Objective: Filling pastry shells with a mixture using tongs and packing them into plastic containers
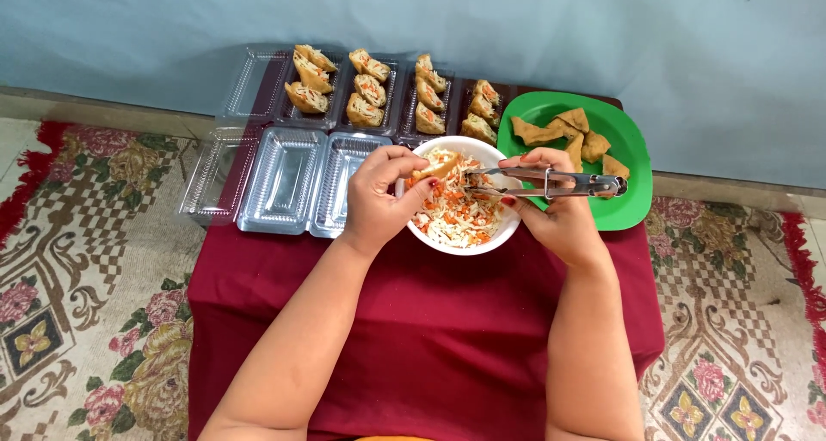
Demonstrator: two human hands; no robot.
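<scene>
Left hand: the left hand [379, 196] is closed around a fried tofu pocket [433, 169], holding it over the white bowl [465, 245] so that any filling that drops lands back in the bowl.
Right hand: the right hand [546, 202] grips metal tongs [551, 183], their tips pointed at the opening of the pocket, which suits feeding shreds into it.
Bowl: it sits on the worktop [430, 320] right between the two hands, full of shredded vegetable filling [456, 213], white and orange.
Green plate: the green plate [632, 153] stands just beside the bowl on the right-hand side and carries unfilled tofu pieces [564, 131], within easy reach.
Trays at the back: clear plastic trays [379, 88] hold stuffed pieces in rows, cut side up, so the filling stays in.
Trays in front: empty clear trays [284, 178] lie open just left of the bowl.
Worktop cover: a dark red cloth.
Floor: a patterned rug [86, 277] around the worktop.
</scene>
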